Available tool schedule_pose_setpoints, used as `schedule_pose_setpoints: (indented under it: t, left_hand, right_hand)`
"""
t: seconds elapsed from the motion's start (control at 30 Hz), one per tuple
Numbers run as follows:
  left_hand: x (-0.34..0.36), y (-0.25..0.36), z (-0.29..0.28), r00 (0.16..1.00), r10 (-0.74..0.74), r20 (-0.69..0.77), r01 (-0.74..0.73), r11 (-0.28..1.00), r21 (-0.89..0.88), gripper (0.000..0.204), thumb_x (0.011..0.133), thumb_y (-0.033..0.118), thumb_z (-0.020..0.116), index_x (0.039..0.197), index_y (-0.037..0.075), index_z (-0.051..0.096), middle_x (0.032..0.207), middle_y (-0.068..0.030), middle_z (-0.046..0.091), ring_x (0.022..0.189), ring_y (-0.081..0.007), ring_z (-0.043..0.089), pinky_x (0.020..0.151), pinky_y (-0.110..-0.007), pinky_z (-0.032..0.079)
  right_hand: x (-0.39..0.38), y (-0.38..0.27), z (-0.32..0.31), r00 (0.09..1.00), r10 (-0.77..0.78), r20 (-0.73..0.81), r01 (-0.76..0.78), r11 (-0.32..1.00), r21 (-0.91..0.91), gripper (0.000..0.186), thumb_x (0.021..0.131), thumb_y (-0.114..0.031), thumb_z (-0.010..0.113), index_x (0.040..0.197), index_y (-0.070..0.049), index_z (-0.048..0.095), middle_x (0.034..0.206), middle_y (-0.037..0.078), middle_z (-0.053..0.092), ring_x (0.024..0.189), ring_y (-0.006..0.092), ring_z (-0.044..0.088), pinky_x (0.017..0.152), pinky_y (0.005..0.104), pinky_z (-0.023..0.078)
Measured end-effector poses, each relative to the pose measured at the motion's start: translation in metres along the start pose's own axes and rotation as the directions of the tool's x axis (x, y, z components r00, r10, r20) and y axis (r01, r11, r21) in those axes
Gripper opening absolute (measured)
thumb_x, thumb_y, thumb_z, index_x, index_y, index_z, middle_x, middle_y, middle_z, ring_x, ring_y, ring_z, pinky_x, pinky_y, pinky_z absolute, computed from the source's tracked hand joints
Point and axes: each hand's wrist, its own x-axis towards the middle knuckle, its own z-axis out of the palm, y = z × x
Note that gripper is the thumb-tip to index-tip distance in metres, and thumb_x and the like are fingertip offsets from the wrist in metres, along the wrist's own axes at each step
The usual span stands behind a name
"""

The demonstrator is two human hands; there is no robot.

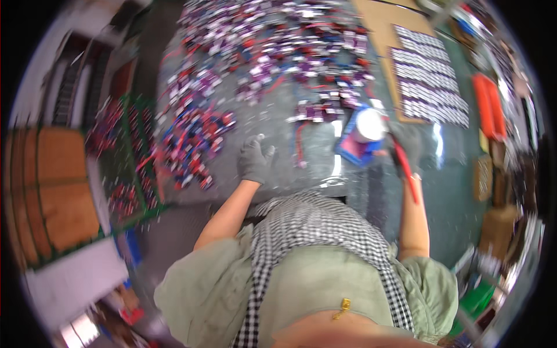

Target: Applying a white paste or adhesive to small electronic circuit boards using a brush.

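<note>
My left hand point(255, 160), in a grey glove, rests at the near part of the dark table. Its fingers are somewhat apart and nothing shows in them. On the right, my gloved right hand point(408, 146) is closed around a long, thin red thing point(408, 177) that slants back toward my wrist; motion blurs its kind. Just left of that hand, a white round container point(369, 126) sits on a blue tray point(352, 153). Small purple parts with white labels and red wires point(316, 110) lie beyond, between my two hands.
Piles of purple, red and blue parts point(272, 40) cover the far table, with another heap point(194, 142) left of my left hand. Rows of black-and-white pieces point(429, 78) lie on a brown board at the far right. Orange-red tubular things point(489, 107) stand beyond the table's right side.
</note>
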Motion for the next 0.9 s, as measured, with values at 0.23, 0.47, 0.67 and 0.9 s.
schedule_pose_setpoints:
  t: [0.23, 0.47, 0.67, 0.9]
  left_hand:
    - [-0.065, -0.077, -0.141, 0.996, -0.088, 0.004, 0.067, 0.789, 0.61, 0.079, 0.054, 0.033, 0.086, 0.127, 0.023, 0.055, 0.124, -0.0078, 0.047, 0.115, -0.0356, 0.046, 0.094, -0.051, 0.042]
    - [-0.054, -0.1, -0.165, 0.864, -0.36, 0.352, -0.019, 0.675, 0.738, 0.083, 0.05, 0.035, 0.09, 0.126, 0.031, 0.057, 0.129, -0.0089, 0.044, 0.115, -0.0368, 0.049, 0.09, -0.048, 0.048]
    - [-0.041, -0.097, -0.172, 0.932, -0.197, 0.305, 0.017, 0.863, 0.506, 0.06, 0.067, 0.023, 0.078, 0.122, 0.014, 0.055, 0.105, -0.015, 0.058, 0.096, -0.0323, 0.061, 0.088, -0.043, 0.05]
    - [-0.004, 0.042, -0.188, 0.843, -0.022, 0.537, 0.529, 0.207, -0.823, 0.05, 0.091, 0.029, 0.048, 0.129, -0.004, 0.049, 0.118, -0.0132, 0.064, 0.1, -0.0214, 0.066, 0.09, -0.037, 0.053]
  right_hand:
    - [0.014, -0.054, -0.029, 0.985, 0.142, -0.093, -0.125, 0.977, 0.17, 0.027, 0.083, -0.01, 0.069, 0.109, -0.007, 0.07, 0.098, 0.011, 0.07, 0.088, 0.0281, 0.062, 0.082, 0.0377, 0.048]
    - [0.05, -0.097, -0.038, 0.991, 0.019, -0.129, 0.02, 0.955, 0.295, 0.024, 0.083, -0.008, 0.069, 0.106, -0.003, 0.069, 0.095, 0.014, 0.067, 0.085, 0.0281, 0.062, 0.08, 0.0364, 0.049]
    - [0.051, -0.103, -0.045, 0.996, 0.056, -0.066, -0.025, 0.917, 0.399, 0.027, 0.084, -0.008, 0.066, 0.111, -0.002, 0.067, 0.104, 0.015, 0.068, 0.097, 0.0275, 0.064, 0.087, 0.0354, 0.048]
    - [0.054, -0.124, -0.065, 0.95, 0.213, 0.229, -0.304, 0.461, 0.833, 0.027, 0.08, -0.006, 0.071, 0.106, 0.001, 0.066, 0.098, 0.01, 0.069, 0.081, 0.015, 0.064, 0.075, 0.0279, 0.051]
